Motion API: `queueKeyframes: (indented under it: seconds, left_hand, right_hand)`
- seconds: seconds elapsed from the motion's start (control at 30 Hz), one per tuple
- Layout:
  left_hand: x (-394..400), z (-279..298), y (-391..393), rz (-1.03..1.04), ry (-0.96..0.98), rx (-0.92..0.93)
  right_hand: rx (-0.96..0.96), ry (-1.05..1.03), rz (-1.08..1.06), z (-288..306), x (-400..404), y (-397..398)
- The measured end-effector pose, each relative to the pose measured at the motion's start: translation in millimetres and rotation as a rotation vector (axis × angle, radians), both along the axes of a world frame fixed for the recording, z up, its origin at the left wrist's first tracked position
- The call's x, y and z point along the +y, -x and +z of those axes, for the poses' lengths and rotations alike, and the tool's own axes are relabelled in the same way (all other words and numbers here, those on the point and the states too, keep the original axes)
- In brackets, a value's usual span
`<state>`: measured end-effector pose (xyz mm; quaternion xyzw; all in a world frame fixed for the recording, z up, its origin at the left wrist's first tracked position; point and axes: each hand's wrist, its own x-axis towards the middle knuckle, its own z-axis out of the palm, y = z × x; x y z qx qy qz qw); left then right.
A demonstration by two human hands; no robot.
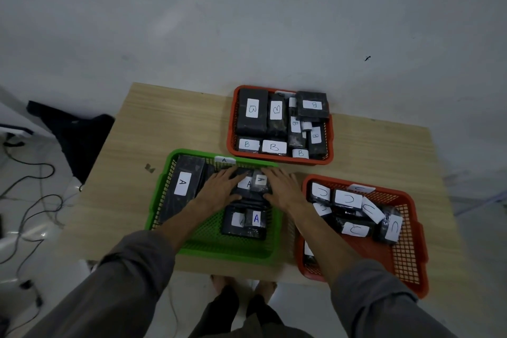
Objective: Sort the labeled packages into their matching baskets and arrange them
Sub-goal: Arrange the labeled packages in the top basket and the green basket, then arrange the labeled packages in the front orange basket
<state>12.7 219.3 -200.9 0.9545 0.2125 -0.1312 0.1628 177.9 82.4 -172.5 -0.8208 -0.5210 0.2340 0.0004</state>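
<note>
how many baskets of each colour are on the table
green basket: 1
red baskets, far and near: 2
total: 3 baskets

A light wood-grain counter (123,145) carries three mesh baskets: a green basket (167,195) near the middle, a red basket (231,129) at the far edge, and another red basket (411,241) at the near right.
</note>
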Motion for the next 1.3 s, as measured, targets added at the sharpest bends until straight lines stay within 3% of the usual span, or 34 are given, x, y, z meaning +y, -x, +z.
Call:
queueKeyframes:
  seconds: [0.27,0.6,0.97,1.3]
  left_hand:
    - [1,2,0,0.060,0.137,-0.114]
    - [37,32,11,0.379,0.306,-0.423]
    - [-32,37,-35,0.145,0.400,-0.398]
    - [-139,28,-76,-0.006,0.438,-0.390]
  right_hand:
    - [0.025,-0.021,-0.032,-1,-5,4]
    - [0.134,-0.467,-0.408,15,-24,6]
    - [0.215,-0.484,-0.596,6,-80,34]
    - [0.130,-0.372,-0.876,-5,-200,-12]
